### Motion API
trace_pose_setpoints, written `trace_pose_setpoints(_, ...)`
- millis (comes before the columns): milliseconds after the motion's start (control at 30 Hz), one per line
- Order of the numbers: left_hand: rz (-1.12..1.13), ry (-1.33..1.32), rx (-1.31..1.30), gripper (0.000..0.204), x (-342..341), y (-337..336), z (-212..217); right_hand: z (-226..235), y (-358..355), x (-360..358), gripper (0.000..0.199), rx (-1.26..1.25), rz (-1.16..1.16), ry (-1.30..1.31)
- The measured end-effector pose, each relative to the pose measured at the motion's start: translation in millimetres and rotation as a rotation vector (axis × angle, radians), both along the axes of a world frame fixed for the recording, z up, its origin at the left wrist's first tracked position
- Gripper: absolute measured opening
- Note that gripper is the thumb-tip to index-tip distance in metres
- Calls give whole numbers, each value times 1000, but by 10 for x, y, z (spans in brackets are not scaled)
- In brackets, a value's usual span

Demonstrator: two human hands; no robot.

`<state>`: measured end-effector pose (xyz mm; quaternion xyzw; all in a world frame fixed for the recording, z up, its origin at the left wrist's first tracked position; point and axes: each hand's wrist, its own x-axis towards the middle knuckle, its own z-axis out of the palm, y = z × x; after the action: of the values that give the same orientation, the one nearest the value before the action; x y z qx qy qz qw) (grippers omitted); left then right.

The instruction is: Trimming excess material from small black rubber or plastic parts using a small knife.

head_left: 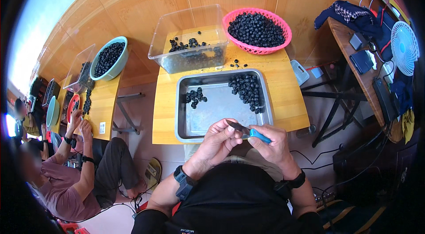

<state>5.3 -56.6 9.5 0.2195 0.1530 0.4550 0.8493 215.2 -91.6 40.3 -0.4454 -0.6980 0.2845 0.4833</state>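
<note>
My right hand [275, 146] grips a small knife [260, 135] with a blue handle, its dark blade pointing left. My left hand [215, 144] is closed in a pinch at the blade; whatever lies between its fingertips is too small to make out. Both hands are over the near edge of a metal tray [179, 116]. Inside the tray, a larger heap of small black round pieces [246, 91], like berries or nuts, fills the right side. A smaller cluster of black pieces [195, 96] sits at the left.
Behind the tray stand a clear plastic bin [158, 39] and a pink basket [287, 34], both holding black pieces. A few loose black pieces [239, 62] lie between. At left, a person [66, 185] works at another table beside a green basin [121, 59]. A fan [404, 48] stands at right.
</note>
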Motion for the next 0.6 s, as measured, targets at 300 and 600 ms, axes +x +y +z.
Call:
trace_pose_setpoints(300, 66, 544, 246, 14, -245, 65, 14, -147, 20, 78, 33, -73, -245, 42)
trace_pose_setpoints(600, 382, 1717, 1074, 13, -797, 555, 24, -384, 45, 293, 37, -124, -373, 51)
